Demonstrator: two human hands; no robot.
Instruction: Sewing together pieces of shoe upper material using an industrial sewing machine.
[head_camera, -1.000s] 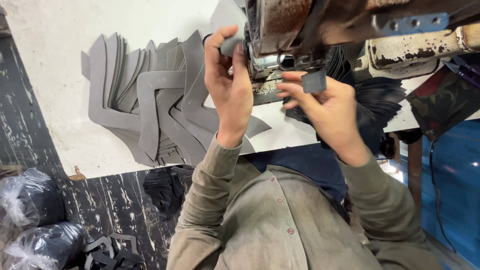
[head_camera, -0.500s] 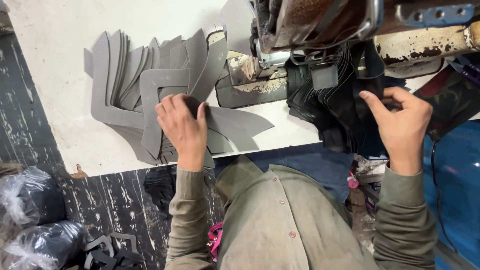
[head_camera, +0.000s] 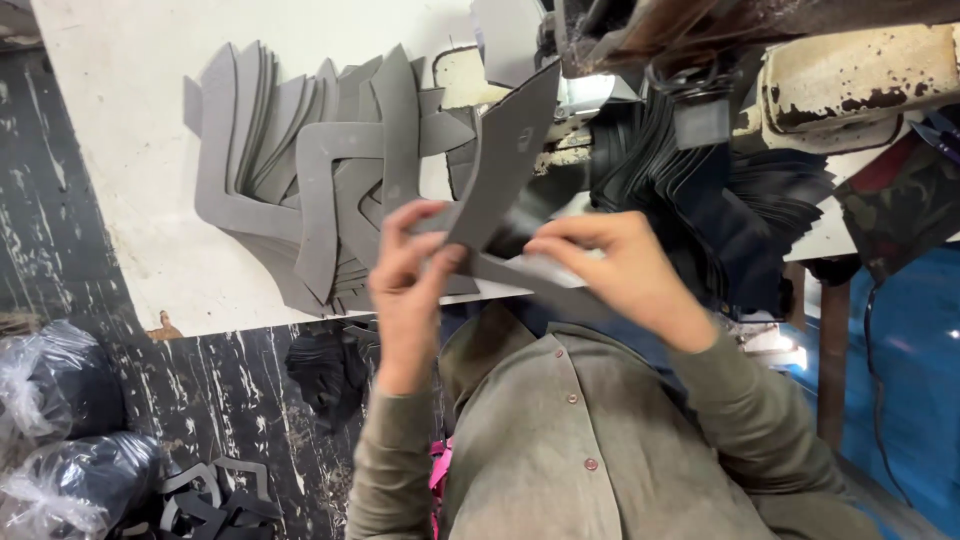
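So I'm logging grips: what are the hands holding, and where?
Both hold one grey cut piece: left hand and right hand pinch its lower end.

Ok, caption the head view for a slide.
Both hands, left hand and right hand, hold a grey cut piece before a sewing machine.

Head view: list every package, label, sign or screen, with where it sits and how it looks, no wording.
Upper plastic bag: on the floor at the left edge, clear crinkled film around a dark bundle.
Lower plastic bag: bottom left corner, clear film over dark contents, beside loose grey cut pieces.
No labels, signs or screens show.
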